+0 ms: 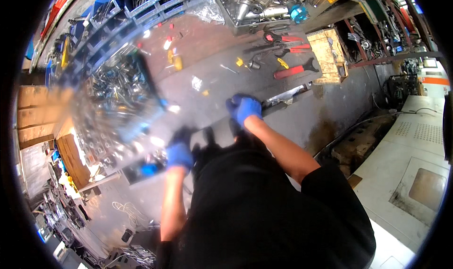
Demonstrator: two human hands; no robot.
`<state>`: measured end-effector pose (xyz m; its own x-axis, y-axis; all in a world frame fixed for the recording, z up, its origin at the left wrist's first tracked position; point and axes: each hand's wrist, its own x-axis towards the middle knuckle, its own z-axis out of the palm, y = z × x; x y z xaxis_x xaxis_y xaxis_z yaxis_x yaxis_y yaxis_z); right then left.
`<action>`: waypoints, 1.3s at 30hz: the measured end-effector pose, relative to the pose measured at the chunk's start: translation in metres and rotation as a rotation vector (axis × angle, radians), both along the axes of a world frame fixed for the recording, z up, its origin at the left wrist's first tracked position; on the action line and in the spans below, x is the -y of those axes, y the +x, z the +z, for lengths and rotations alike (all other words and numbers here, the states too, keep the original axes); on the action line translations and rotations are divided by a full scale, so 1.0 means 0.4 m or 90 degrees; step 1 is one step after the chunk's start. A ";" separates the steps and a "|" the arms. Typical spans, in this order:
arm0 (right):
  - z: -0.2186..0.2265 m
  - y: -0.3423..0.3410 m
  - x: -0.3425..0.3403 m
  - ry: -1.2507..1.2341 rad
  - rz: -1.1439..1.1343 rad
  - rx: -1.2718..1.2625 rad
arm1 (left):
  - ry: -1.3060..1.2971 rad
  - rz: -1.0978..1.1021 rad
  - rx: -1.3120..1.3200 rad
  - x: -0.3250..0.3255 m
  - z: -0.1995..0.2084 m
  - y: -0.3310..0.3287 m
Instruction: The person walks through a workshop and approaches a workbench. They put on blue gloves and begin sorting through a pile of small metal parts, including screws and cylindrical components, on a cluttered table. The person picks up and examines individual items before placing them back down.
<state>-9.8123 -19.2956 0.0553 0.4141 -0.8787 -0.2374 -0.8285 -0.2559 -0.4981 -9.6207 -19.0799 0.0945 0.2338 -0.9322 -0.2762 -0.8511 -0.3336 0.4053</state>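
Observation:
Both my hands wear blue gloves with dark palms and fingertips. My left hand is at the front edge of the grey workbench, close to an open drawer with a blue thing in it. Motion blur hides what its fingers do. My right hand is curled closed at the bench's front edge, beside the left end of another partly open drawer. Whatever it grips, if anything, is hidden by the fingers. Blurred metal parts fill trays left of my hands.
Red-handled wrenches lie at the bench's right, by a worn yellowish box. Metal tool holders fill a dark tray at the back. Blue bins line the back left. Small yellow pieces are scattered mid-bench. A white machine stands right.

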 end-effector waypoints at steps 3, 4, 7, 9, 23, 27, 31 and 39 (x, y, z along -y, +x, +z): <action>-0.005 0.010 0.019 0.050 0.011 -0.077 | 0.010 -0.042 0.005 -0.009 -0.004 0.014; -0.008 0.019 0.025 0.055 0.004 -0.083 | 0.011 -0.046 -0.005 -0.013 -0.009 0.028; -0.015 0.037 0.045 0.065 0.006 -0.116 | 0.018 -0.062 -0.059 -0.016 -0.017 0.052; -0.024 0.045 0.057 0.065 0.046 -0.129 | 0.033 -0.067 -0.099 -0.020 -0.004 0.084; -0.051 0.040 0.085 0.102 -0.003 -0.101 | 0.018 -0.024 -0.109 -0.017 -0.023 0.080; -0.004 0.044 0.083 0.123 0.008 -0.127 | 0.015 -0.008 -0.109 -0.021 -0.025 0.073; 0.009 0.048 0.083 0.083 0.028 -0.127 | 0.002 -0.004 -0.111 -0.041 -0.066 0.085; -0.030 0.048 0.089 0.070 0.027 -0.154 | -0.002 -0.027 -0.089 -0.037 -0.051 0.078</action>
<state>-9.7932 -19.3312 0.0434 0.3701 -0.8248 -0.4275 -0.9164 -0.2485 -0.3139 -9.5897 -19.0653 0.0741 0.1536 -0.9414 -0.3001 -0.7994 -0.2969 0.5223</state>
